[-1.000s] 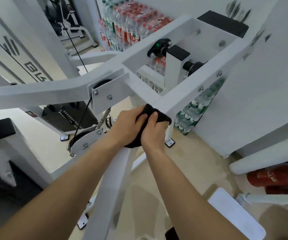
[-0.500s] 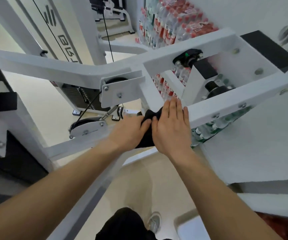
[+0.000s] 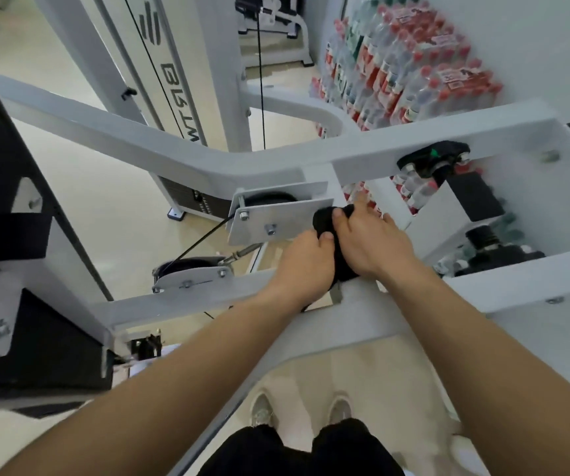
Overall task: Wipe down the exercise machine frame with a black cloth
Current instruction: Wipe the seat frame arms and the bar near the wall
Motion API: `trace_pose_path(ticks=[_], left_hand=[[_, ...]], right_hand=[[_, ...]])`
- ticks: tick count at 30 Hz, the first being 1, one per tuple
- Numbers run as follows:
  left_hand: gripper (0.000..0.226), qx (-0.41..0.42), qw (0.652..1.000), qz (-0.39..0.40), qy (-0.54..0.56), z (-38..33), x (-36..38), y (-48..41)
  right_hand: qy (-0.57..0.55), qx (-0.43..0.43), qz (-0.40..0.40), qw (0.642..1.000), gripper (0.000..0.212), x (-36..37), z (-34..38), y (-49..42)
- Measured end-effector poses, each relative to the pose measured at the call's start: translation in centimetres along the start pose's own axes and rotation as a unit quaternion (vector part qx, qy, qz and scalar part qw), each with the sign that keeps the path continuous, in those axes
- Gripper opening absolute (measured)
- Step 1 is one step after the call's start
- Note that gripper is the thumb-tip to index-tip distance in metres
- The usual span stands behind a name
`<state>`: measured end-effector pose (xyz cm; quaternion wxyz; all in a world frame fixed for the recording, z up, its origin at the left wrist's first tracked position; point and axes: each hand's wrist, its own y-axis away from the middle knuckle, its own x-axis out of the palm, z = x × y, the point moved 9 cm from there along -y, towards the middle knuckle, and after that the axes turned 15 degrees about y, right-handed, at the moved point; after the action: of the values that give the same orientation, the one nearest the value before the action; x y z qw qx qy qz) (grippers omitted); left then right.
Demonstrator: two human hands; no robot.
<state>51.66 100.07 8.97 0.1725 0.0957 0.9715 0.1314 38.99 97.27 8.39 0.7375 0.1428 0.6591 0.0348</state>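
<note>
Cream gym flooring [image 3: 105,201] is showing beneath a white exercise machine frame [image 3: 173,156], whose beams are crossing the picture from the upper left to the right edge. Shrink-wrapped packs of water bottles [image 3: 396,63] are standing stacked against the wall at the upper right.

The black cloth [image 3: 325,221] is lying bunched at the centre of the frame, on the beam junction just right of a bolted pulley bracket plate [image 3: 276,219]. It is appearing as a dark, matt, crumpled wad, mostly covered by both hands.

The left hand [image 3: 305,266] is gripping the cloth's lower part, with its fingers curled and its thumb lying on the fabric. The right hand [image 3: 371,243] is pressing down on the cloth from the right, its fingers lying extended and slightly spread toward the upper left.

A black cable [image 3: 201,240] is running from the bracket plate down to a lower pulley [image 3: 187,269].
</note>
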Motion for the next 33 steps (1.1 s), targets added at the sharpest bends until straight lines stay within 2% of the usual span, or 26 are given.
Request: trace_pose_path(ticks=[4, 7, 10, 17, 23, 27, 31, 33], left_hand=[[0.029, -0.027, 0.999, -0.010, 0.041, 0.6, 1.3, 0.4], [0.026, -0.026, 0.999, -0.016, 0.037, 0.8, 2.0, 1.2], [0.023, -0.027, 0.999, -0.045, 0.004, 0.7, 2.0, 1.3], [0.037, -0.108, 0.980, -0.168, -0.016, -0.2, 1.2, -0.6], [0.033, -0.134, 0.983, -0.109, -0.070, 0.4, 2.1, 1.6], [0.038, -0.136, 0.980, -0.116, -0.090, -0.8, 1.2, -0.4], [0.039, -0.087, 0.982, -0.114, -0.125, -1.9, 1.2, -0.7], [0.039, -0.061, 0.982, -0.099, -0.149, -2.1, 1.4, 0.1]], right_hand=[[0.041, -0.078, 0.009, 0.996, 0.052, -0.1, 0.1, 0.9], [0.079, -0.133, 0.077, 0.985, 0.057, 1.3, -1.4, 3.0], [0.088, -0.171, 0.082, 0.978, 0.055, 1.6, -2.0, 3.1], [0.065, -0.171, 0.048, 0.982, 0.055, 0.0, -0.2, -2.5], [0.079, -0.249, 0.090, 0.961, 0.055, 1.6, -1.3, 1.5], [0.082, -0.222, 0.120, 0.964, 0.063, 1.0, 0.0, -1.6], [0.072, -0.196, 0.084, 0.974, 0.066, 0.2, 0.4, -2.8], [0.062, -0.203, 0.084, 0.974, 0.060, 0.4, 0.1, -1.6]])
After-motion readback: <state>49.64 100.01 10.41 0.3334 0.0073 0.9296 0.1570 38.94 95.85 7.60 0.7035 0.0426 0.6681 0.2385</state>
